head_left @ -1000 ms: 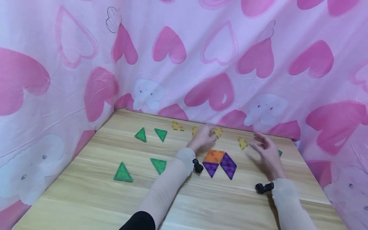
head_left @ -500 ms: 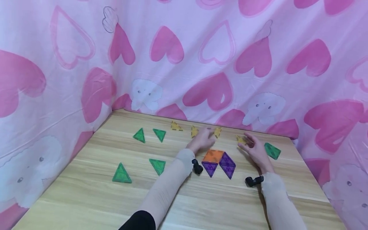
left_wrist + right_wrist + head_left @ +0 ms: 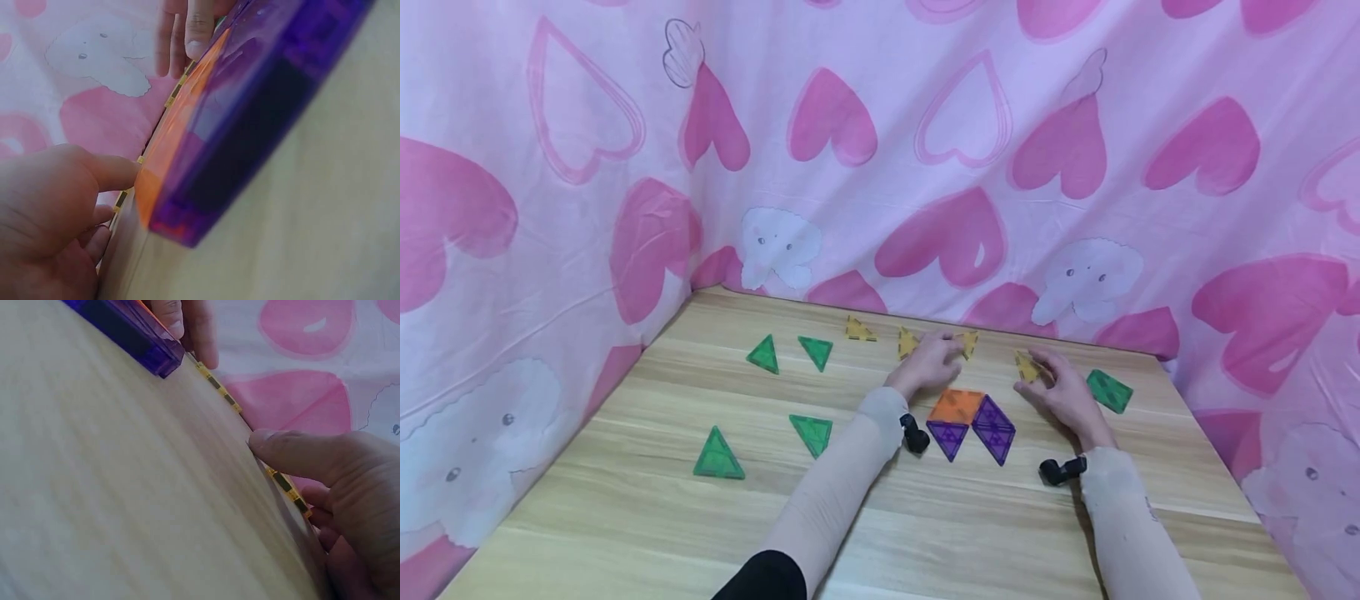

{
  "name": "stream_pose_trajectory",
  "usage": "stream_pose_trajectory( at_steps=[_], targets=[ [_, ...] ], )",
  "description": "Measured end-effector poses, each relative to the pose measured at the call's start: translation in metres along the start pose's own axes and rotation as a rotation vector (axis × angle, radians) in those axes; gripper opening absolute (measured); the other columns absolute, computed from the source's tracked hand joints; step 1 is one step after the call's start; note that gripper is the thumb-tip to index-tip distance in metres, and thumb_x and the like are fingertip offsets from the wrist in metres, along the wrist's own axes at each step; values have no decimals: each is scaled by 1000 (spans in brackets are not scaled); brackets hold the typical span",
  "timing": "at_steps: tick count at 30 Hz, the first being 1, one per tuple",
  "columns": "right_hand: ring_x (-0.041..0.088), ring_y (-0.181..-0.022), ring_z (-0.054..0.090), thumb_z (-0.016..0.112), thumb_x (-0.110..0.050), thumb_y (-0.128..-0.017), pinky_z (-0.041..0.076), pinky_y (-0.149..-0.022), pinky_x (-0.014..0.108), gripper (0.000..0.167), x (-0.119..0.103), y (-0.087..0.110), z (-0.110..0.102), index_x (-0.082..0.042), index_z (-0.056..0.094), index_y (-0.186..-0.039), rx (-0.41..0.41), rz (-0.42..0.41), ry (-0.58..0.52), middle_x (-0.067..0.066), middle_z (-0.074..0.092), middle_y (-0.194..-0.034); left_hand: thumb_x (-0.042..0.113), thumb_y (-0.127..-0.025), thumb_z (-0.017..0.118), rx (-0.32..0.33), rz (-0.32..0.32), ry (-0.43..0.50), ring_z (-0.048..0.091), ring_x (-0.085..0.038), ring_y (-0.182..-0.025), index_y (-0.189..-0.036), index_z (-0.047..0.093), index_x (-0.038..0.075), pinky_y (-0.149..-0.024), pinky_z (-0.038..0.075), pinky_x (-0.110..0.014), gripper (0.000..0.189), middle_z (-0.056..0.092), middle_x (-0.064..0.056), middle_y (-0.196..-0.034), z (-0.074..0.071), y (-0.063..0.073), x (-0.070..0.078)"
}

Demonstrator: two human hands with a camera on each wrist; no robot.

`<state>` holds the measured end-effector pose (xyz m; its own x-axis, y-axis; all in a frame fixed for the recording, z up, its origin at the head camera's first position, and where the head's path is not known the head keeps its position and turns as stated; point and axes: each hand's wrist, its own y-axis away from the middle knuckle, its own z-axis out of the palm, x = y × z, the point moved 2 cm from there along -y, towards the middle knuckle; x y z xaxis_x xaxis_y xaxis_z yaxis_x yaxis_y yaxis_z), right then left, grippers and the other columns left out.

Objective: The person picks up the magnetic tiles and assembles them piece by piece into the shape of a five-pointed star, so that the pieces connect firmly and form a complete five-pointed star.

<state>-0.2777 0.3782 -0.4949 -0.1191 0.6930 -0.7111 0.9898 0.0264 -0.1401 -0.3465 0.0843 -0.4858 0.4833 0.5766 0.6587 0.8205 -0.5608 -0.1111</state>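
Note:
Flat translucent magnetic tiles lie on the wooden table (image 3: pixel 625 492). My left hand (image 3: pixel 928 362) rests between two yellow triangle tiles (image 3: pixel 907 341), its fingertips beside the right one (image 3: pixel 970 344). In the left wrist view its thumb (image 3: pixel 115 172) reaches toward the tabletop. My right hand (image 3: pixel 1060 392) is at another yellow triangle tile (image 3: pixel 1027 367), with thumb and fingers on either side of it; no firm grip shows. That tile (image 3: pixel 289 492) lies flat in the right wrist view. In front of my hands, an orange piece (image 3: pixel 957 407) borders purple triangle tiles (image 3: pixel 995 429).
Several green triangle tiles (image 3: pixel 718 454) lie on the left, some beside my left forearm. One more yellow triangle (image 3: pixel 859 330) lies at the back. A green tile (image 3: pixel 1108 391) lies right of my right hand. A pink heart-patterned curtain (image 3: pixel 940 233) borders the table.
My right hand has moved left and come down around the yellow triangle, uncovering the green tile on the right. My left hand has barely moved.

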Motion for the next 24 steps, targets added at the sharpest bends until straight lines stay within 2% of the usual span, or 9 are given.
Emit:
stream_pose_trajectory(
  at_steps=[3, 7, 11, 17, 22, 24],
  targets=[
    [51, -153, 46, 86, -36, -100, 37, -126, 69, 88, -2, 0, 0, -9, 42, -171, -21, 2, 24, 24, 43, -172, 23, -112, 68, -1, 7, -10, 33, -29, -164, -155, 67, 21, -134, 32, -54, 44, 44, -4, -175, 2, -1, 0],
    [45, -140, 56, 84, -36, -102, 45, -117, 64, 83, -3, 1, 1, -8, 44, -169, -12, 3, 34, 23, 51, -165, 22, -109, 73, 21, -7, 15, 38, -27, -160, -143, 77, 25, -131, 37, -55, 34, 53, 3, -168, 3, -2, -1],
    [41, -135, 60, 85, -37, -102, 48, -113, 58, 78, -3, 1, 2, -9, 50, -166, 9, 6, 37, 21, 57, -159, 20, -105, 77, 53, -34, 53, 43, -26, -154, -131, 83, 27, -128, 40, -54, 28, 60, 5, -159, 4, -3, -1],
    [43, -133, 62, 87, -41, -99, 50, -113, 62, 80, -4, 0, 2, -9, 54, -164, 13, 3, 46, 23, 61, -154, 17, -102, 80, 63, -57, 87, 51, -22, -146, -120, 87, 30, -129, 38, -50, 23, 67, 8, -147, 5, -4, 0],
    [45, -132, 65, 89, -38, -97, 52, -114, 63, 77, -7, -4, 7, -7, 58, -160, 21, -17, 52, 25, 64, -151, 19, -103, 81, 53, -34, 74, 52, -21, -148, -118, 87, 31, -139, 19, -51, 21, 72, 10, -140, 7, -5, 4],
    [45, -131, 66, 90, -35, -97, 53, -113, 62, 75, -10, -6, 10, -6, 60, -159, 23, -31, 52, 25, 64, -151, 21, -104, 81, 49, -14, 37, 49, -21, -151, -121, 87, 31, -140, 8, -51, 21, 72, 10, -140, 7, -5, 6]
  ],
)
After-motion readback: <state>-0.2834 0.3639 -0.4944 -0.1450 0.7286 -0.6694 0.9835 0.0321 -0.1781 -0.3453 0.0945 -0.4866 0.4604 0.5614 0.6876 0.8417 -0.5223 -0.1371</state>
